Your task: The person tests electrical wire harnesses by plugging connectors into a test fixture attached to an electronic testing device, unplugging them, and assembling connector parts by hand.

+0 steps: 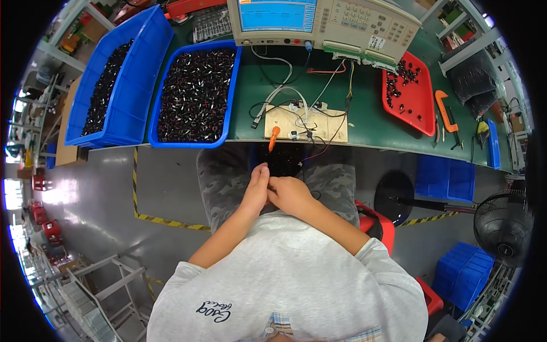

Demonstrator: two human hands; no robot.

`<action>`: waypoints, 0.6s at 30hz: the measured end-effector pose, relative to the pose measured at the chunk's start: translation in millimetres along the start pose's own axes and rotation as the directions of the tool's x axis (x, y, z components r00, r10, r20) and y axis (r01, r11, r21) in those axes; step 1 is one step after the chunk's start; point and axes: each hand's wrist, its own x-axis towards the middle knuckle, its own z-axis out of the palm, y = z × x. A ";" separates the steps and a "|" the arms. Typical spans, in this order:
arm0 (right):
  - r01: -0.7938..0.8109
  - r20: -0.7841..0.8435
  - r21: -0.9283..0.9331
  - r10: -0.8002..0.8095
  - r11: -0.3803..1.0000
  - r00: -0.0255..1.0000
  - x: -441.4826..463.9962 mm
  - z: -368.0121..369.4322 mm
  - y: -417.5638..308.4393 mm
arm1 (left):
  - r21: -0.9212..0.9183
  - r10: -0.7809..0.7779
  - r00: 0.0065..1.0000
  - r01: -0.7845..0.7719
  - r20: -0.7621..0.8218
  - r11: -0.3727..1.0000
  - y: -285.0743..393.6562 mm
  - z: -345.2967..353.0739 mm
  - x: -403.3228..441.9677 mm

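My left hand and my right hand meet over my lap, just below the table's front edge. The fingers of both are bent in toward each other; what they hold, if anything, is hidden. Just above them is an orange-handled clamp or lever on a wooden board with wires and small connectors. Behind my hands, dark small parts lie in a container at my lap. Beyond the board stands a test instrument with a lit screen.
Left on the green table are a blue tray and a taller blue bin, both full of small black parts. A red tray with scattered parts and an orange tool lie right. A fan stands at far right.
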 end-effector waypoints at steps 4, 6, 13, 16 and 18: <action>0.009 0.096 0.039 -0.012 0.999 0.995 -0.6 -11.9 -7.0 | 0.076 -0.028 0.998 0.024 0.056 0.997 3.3 -3.1 -5.1; 0.017 0.152 0.039 -0.023 0.999 0.988 0.0 -14.5 -7.5 | 0.109 -0.052 0.996 0.044 0.079 0.993 0.0 -7.6 -4.8; 0.070 0.106 -0.082 -0.061 0.994 0.992 -5.0 -1.1 -5.0 | -0.036 -0.013 0.993 0.017 0.113 0.999 -20.9 -11.7 8.9; 0.089 0.069 -0.093 -0.082 0.992 0.994 -4.2 0.2 -3.6 | -0.072 -0.005 0.992 0.014 0.128 0.997 -18.3 -11.5 9.0; 0.056 0.055 -0.122 -0.050 0.991 0.997 -0.6 1.9 -1.7 | -0.122 -0.089 0.984 0.108 0.151 0.987 -6.5 -11.5 3.2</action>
